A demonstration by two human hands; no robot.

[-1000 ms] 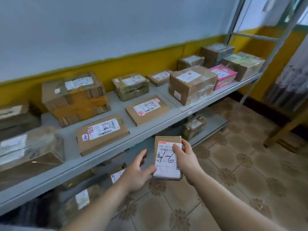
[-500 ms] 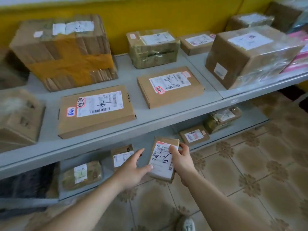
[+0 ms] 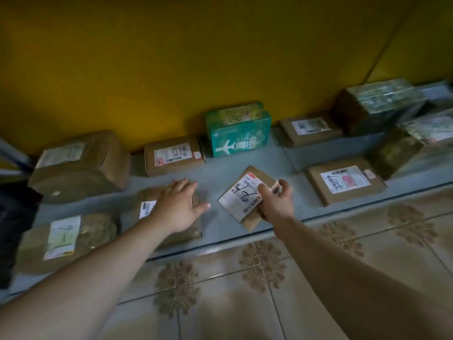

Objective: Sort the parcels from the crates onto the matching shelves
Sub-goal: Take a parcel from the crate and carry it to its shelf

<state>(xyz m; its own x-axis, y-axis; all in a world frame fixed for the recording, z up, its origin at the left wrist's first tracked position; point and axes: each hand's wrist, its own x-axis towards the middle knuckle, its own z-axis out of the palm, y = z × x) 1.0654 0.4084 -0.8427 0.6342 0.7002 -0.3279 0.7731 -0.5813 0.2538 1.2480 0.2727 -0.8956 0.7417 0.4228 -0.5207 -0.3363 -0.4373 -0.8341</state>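
Observation:
My right hand grips a small brown parcel with a white label marked "1-6", holding it tilted just above the low grey shelf. My left hand rests flat, fingers spread, on a brown parcel lying on the same shelf to the left. Several other labelled parcels lie along this shelf, among them a flat box behind my left hand and another flat box to the right.
A teal box with a plane print stands against the yellow wall. A large brown carton and a bagged parcel sit at the left. Taped cartons crowd the right end. Patterned floor tiles run below the shelf edge.
The view has dropped from the upper shelf to the low shelf. My right hand carried the "1-6" parcel down over it, and my left hand let go and came to rest on a neighbouring parcel.

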